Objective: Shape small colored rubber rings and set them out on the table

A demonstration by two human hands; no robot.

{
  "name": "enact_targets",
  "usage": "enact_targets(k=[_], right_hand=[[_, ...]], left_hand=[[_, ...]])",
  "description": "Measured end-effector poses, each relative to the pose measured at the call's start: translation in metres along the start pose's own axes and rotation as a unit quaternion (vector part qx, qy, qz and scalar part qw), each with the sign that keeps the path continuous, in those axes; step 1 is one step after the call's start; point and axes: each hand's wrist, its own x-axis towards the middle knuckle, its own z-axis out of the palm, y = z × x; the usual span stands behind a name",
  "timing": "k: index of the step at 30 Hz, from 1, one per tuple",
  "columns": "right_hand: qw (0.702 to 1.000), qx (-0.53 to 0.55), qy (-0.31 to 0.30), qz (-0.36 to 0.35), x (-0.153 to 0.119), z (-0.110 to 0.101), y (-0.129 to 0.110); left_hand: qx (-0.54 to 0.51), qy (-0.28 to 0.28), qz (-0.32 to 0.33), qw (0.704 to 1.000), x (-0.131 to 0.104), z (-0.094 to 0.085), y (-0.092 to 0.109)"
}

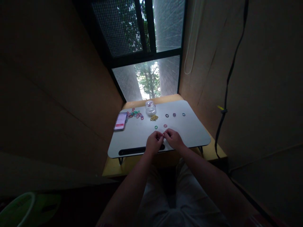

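My left hand (pixel 154 142) and my right hand (pixel 173 138) meet over the front of a white lap table (pixel 134 137). Both are closed in a pinch, fingertips together. A tiny reddish bit shows between them, too small to name. Just beyond my fingers lie a green ring (pixel 156 127) and a pink ring (pixel 165 125). Farther back, a dark ring (pixel 167 115), a purple ring (pixel 174 115) and a blue ring (pixel 183 114) are spaced in a row. Left of these sits a cluster of yellow rings (pixel 154 118).
A clear plastic jar (pixel 150 108) stands at the table's back edge. Mixed coloured rings (pixel 135 113) are heaped at the back left, beside a phone (pixel 120 121) with a lit screen. A black slot (pixel 132 150) runs along the front. Walls close in on both sides; a dark cord (pixel 228 75) hangs at right.
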Motion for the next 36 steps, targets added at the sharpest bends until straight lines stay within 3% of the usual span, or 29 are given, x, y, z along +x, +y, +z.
enact_targets(k=[36], right_hand=[[1.0, -0.014, -0.003, -0.001, -0.0023, -0.0008, -0.0035]], left_hand=[[-0.013, 0.002, -0.005, 1.0, -0.0012, -0.0013, 0.0025]])
